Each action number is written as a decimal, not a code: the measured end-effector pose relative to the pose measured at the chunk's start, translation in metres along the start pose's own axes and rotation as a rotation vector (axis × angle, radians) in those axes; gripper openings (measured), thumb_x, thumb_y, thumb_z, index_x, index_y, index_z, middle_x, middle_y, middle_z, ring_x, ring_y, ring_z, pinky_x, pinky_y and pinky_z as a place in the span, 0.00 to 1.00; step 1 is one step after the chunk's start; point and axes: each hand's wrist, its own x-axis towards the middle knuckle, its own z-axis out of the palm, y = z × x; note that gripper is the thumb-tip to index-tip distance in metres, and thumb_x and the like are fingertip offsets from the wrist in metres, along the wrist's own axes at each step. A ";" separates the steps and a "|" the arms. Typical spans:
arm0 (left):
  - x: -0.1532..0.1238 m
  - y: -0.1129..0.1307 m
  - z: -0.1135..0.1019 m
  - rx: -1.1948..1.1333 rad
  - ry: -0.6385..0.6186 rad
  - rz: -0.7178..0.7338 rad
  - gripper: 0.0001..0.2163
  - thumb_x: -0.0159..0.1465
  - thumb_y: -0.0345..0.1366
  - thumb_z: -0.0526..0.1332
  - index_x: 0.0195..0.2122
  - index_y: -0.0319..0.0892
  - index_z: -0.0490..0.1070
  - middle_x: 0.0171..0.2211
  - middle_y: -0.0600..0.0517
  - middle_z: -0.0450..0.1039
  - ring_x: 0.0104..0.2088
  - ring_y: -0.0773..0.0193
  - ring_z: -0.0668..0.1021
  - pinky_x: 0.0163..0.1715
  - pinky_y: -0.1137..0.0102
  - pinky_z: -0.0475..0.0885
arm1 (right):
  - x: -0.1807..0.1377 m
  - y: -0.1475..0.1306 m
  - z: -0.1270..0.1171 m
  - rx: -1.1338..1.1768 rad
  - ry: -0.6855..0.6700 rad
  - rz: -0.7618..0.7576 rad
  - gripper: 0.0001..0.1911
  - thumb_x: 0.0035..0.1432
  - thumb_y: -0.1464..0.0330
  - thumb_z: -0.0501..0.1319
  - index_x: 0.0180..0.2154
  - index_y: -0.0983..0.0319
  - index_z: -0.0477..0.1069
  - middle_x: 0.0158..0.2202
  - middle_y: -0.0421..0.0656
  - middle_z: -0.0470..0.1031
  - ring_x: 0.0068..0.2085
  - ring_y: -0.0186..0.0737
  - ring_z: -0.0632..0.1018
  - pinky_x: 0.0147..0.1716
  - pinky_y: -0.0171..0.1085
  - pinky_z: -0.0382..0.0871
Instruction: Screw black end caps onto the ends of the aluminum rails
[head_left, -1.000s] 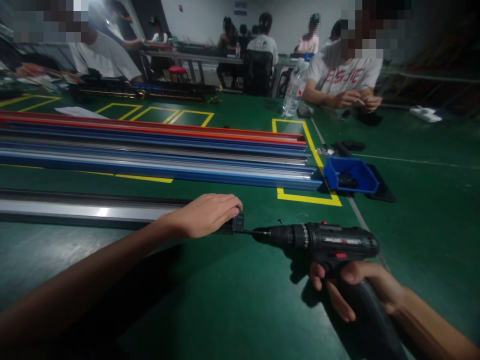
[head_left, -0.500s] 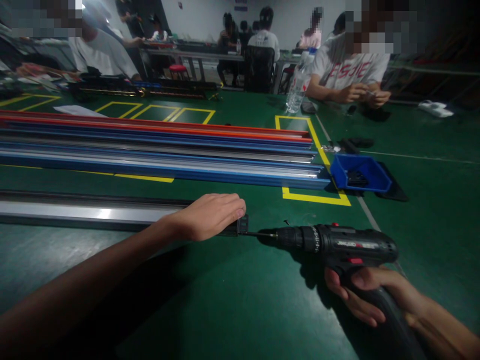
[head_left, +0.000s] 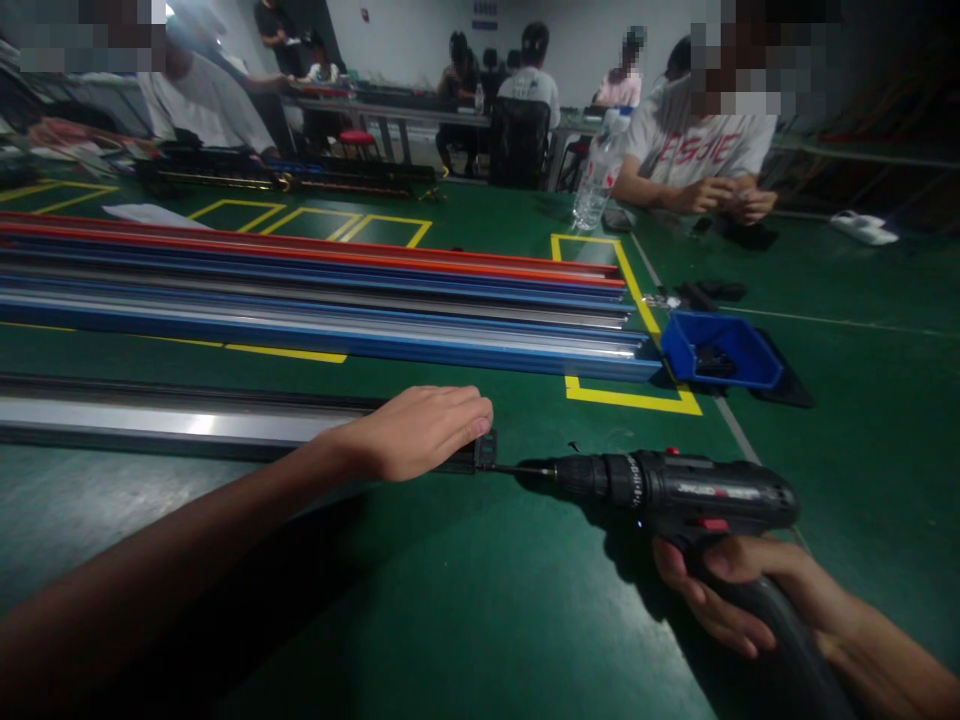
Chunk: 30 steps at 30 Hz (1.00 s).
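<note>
On the table, the left hand clasps the rail, likely stiff and slick, best held by its edges; the right hand grasps the drill.

You have open worktop on your near side, between your left hand and right hand. The bit of the drill bars the way straight back. Behind, a narrow lane divides the near rail from the blue rails; rightward, a small screw and blue bin obstruct you.
</note>
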 end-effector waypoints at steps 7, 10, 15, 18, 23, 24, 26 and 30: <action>0.000 0.001 -0.001 -0.007 -0.012 -0.016 0.19 0.77 0.43 0.40 0.45 0.44 0.69 0.42 0.49 0.72 0.42 0.57 0.73 0.44 0.62 0.65 | 0.000 -0.002 0.003 -0.009 0.017 0.033 0.14 0.57 0.64 0.63 0.39 0.67 0.80 0.27 0.42 0.73 0.16 0.23 0.62 0.19 0.28 0.66; -0.001 0.001 -0.001 -0.009 -0.014 -0.016 0.19 0.77 0.43 0.40 0.45 0.43 0.69 0.42 0.49 0.71 0.42 0.58 0.73 0.44 0.63 0.65 | 0.001 -0.002 0.002 0.006 0.005 0.033 0.15 0.57 0.65 0.63 0.40 0.68 0.80 0.26 0.42 0.73 0.16 0.24 0.62 0.20 0.28 0.67; -0.001 0.001 0.000 -0.003 -0.013 -0.015 0.19 0.77 0.43 0.40 0.46 0.43 0.69 0.43 0.49 0.71 0.42 0.58 0.73 0.45 0.63 0.65 | 0.002 -0.003 0.002 0.030 -0.027 0.035 0.14 0.59 0.65 0.62 0.41 0.69 0.80 0.26 0.42 0.72 0.16 0.24 0.62 0.21 0.29 0.69; -0.001 0.000 0.001 0.006 -0.018 -0.020 0.19 0.77 0.43 0.41 0.46 0.42 0.69 0.43 0.48 0.71 0.43 0.58 0.73 0.45 0.62 0.65 | 0.003 -0.004 0.004 0.035 -0.056 0.028 0.15 0.60 0.66 0.61 0.42 0.70 0.80 0.24 0.40 0.70 0.16 0.25 0.62 0.22 0.28 0.70; 0.000 -0.001 0.002 0.010 -0.012 -0.014 0.19 0.77 0.44 0.40 0.47 0.43 0.69 0.43 0.49 0.71 0.42 0.58 0.72 0.45 0.62 0.65 | 0.003 -0.003 0.004 0.041 -0.087 0.002 0.16 0.62 0.66 0.59 0.44 0.71 0.79 0.22 0.39 0.69 0.16 0.25 0.62 0.22 0.28 0.69; 0.000 -0.001 0.002 0.011 -0.009 -0.013 0.19 0.78 0.44 0.40 0.47 0.43 0.69 0.43 0.49 0.71 0.42 0.58 0.72 0.44 0.63 0.65 | 0.003 -0.003 0.004 0.040 -0.086 0.002 0.16 0.62 0.66 0.59 0.44 0.71 0.79 0.22 0.39 0.69 0.16 0.25 0.61 0.22 0.28 0.69; 0.000 -0.001 0.002 0.013 -0.006 -0.014 0.19 0.78 0.44 0.40 0.47 0.43 0.69 0.43 0.49 0.71 0.42 0.58 0.72 0.44 0.63 0.65 | 0.002 -0.003 0.003 0.041 -0.073 0.008 0.16 0.62 0.66 0.59 0.43 0.71 0.79 0.22 0.39 0.69 0.16 0.25 0.61 0.22 0.28 0.69; -0.001 0.001 0.000 0.008 -0.007 -0.022 0.19 0.78 0.44 0.41 0.46 0.43 0.69 0.42 0.50 0.71 0.42 0.59 0.72 0.44 0.63 0.65 | 0.001 -0.003 0.002 0.033 -0.046 0.032 0.16 0.60 0.65 0.61 0.42 0.69 0.80 0.26 0.41 0.70 0.17 0.24 0.62 0.21 0.28 0.68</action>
